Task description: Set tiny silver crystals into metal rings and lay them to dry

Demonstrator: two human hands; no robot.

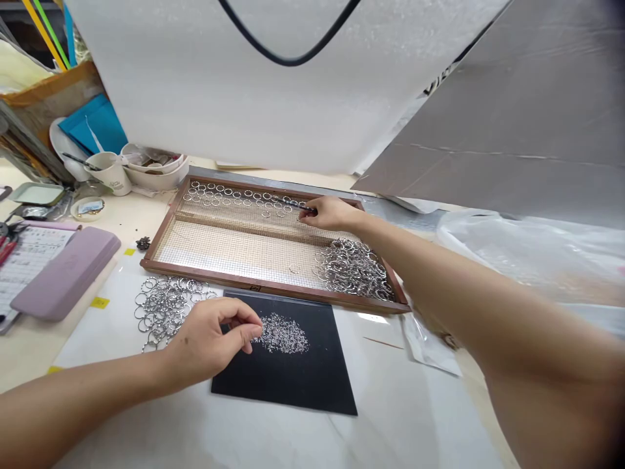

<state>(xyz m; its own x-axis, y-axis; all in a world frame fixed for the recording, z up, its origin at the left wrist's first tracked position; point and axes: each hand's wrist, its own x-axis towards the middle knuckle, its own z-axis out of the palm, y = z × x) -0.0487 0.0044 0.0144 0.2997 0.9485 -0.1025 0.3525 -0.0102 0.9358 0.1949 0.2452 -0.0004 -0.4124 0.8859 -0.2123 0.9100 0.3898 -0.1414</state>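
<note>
My right hand [328, 213] reaches over the far side of a wooden-framed mesh tray [229, 244], closed around dark, slim tweezers [293, 204]. Their tip points left, among silver rings [237, 195] laid out in rows along the tray's far edge. A heap of silver rings [351, 270] fills the tray's near right corner. My left hand [215, 335] hovers at the left side of a black mat [293, 384], thumb and fingertips pinched together; anything between them is too small to make out. Beside the fingertips, tiny silver pieces [286, 333] lie in a pile on the mat.
Left of the mat lies a loose pile of beaded-looking rings [163, 309]. Farther left are a purple case [66, 273], a paper cup [110, 172] and white bowls [159, 172]. A clear plastic bag [527, 260] lies at right. A white sheet [273, 98] stands behind the tray.
</note>
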